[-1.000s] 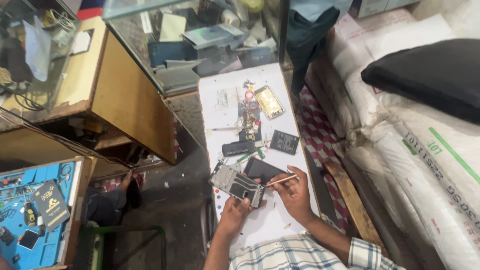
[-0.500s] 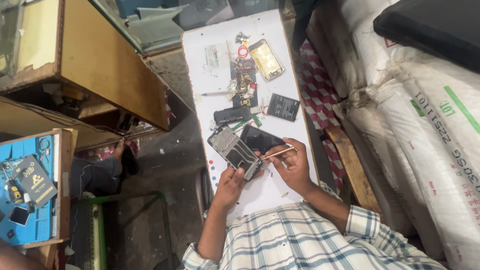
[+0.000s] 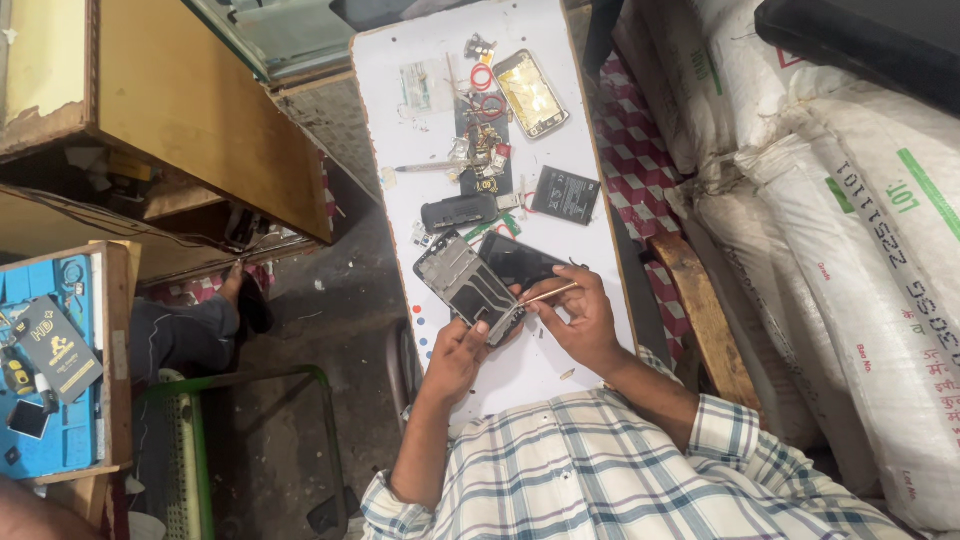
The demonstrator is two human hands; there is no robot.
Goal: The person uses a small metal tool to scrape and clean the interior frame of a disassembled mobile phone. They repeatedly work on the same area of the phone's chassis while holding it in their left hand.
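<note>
Left hand (image 3: pixel 455 358) grips the phone frame (image 3: pixel 468 287); right hand (image 3: pixel 578 318) pinches a thin stick (image 3: pixel 550 293), near the worktop's (image 3: pixel 520 375) front edge.

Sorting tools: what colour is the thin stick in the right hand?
Pale tan thin stick, head view.

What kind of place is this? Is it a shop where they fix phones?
Most likely a small phone repair stall. An opened phone frame sits in the left hand, the right hand holds a thin tool, and a loose battery and another phone lie on the white table.
</note>
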